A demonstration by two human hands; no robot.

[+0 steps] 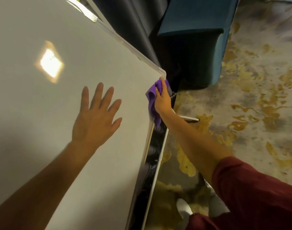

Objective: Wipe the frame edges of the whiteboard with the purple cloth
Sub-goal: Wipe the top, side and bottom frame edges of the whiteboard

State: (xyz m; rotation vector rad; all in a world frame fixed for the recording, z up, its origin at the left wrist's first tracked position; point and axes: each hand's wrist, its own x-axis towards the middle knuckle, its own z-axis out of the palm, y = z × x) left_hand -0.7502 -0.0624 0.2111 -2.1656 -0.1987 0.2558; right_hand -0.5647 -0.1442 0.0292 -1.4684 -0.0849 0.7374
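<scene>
right hand [162,98] grips the purple cloth [152,103] just below the whiteboard frame [128,42] corner; left hand [95,117] spread flat, empty; wiping looks midway, remaining edges unclear.

A worn concrete floor [251,100], grey and blotched with irregular yellow-brown stains, fills the right side of the view. A teal upholstered armchair [201,39] stands on it near the top, its base in shadow. Just below the chair, a white tubular metal stand foot [190,118] lies along the floor. Two white shoes [183,208] are planted on the stained floor at the bottom edge, beside a dark red trouser leg [258,205].
</scene>
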